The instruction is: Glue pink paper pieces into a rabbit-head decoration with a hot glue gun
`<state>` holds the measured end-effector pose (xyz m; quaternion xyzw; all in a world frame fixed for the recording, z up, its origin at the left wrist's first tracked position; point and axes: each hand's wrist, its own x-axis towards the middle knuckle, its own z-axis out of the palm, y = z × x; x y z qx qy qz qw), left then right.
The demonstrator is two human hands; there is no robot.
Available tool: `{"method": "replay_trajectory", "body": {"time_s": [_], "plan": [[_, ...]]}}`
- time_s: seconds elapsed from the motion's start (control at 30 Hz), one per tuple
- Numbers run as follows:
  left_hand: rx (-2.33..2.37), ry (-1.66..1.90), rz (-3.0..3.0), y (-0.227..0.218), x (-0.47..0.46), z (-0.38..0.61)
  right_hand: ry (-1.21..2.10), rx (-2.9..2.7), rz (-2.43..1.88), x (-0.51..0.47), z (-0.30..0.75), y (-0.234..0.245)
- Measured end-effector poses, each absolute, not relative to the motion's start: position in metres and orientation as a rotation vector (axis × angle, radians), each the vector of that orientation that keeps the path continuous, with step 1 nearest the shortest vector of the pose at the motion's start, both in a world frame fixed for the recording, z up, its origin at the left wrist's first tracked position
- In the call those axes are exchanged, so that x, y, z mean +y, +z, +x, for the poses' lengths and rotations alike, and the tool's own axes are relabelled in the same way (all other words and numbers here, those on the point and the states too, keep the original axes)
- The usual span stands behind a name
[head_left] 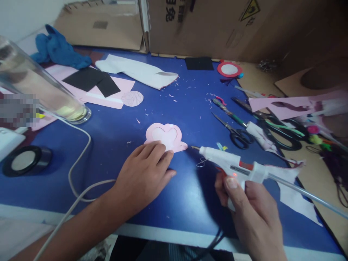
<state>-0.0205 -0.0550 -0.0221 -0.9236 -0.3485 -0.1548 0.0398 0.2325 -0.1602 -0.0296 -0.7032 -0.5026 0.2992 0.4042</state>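
Observation:
A pink paper cutout (178, 133) with a paler heart-shaped panel and a small pointed end at its right lies on the blue table. My left hand (148, 170) rests over its lower edge, fingertips pressing it down and thumb apart on the table. Those fingers hide part of the cutout. In my right hand (251, 208) is a white glue gun (220, 159), gripped by its handle, with a red light lit. Its metal nozzle points left, just short of the cutout's pointed end. A clear glue stick (304, 192) sticks out of the gun's back.
Right of the cutout lie black-handled scissors (237, 136) and a cluttered pile of tools and scraps. A tape roll (27, 159), a white cable (88, 141) and a tall glass (78, 112) stand left. Behind are a pale paper disc (132, 98), white fabric (141, 70) and cardboard boxes (212, 29).

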Motion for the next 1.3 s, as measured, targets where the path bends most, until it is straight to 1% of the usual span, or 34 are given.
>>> {"method": "replay_trajectory", "body": {"time_s": [0.2, 0.53, 0.8, 0.93, 1.07, 1.3], "plan": [[-1.024, -0.565, -2.829, -0.021, -0.06, -0.025, 0.753, -1.282, -1.769, -0.159, 0.232, -0.03], [-1.024, -0.442, -2.814, -0.023, -0.064, -0.026, 0.779, -1.279, -1.788, -0.16, 0.237, -0.032], [-1.083, -0.41, -2.819, -0.018, -0.063, -0.022, 0.75, -1.303, -1.772, -0.159, 0.234, -0.028], [-1.096, -0.465, -2.805, -0.016, -0.062, -0.018, 0.738, -1.307, -1.773, -0.16, 0.234, -0.029], [-0.998, -0.565, -2.893, -0.019, -0.06, -0.014, 0.719, -1.284, -1.791, -0.161, 0.234, -0.03], [-0.99, -0.499, -2.948, -0.029, -0.06, -0.011, 0.755, -1.284, -1.777, -0.158, 0.23, -0.025]]}}
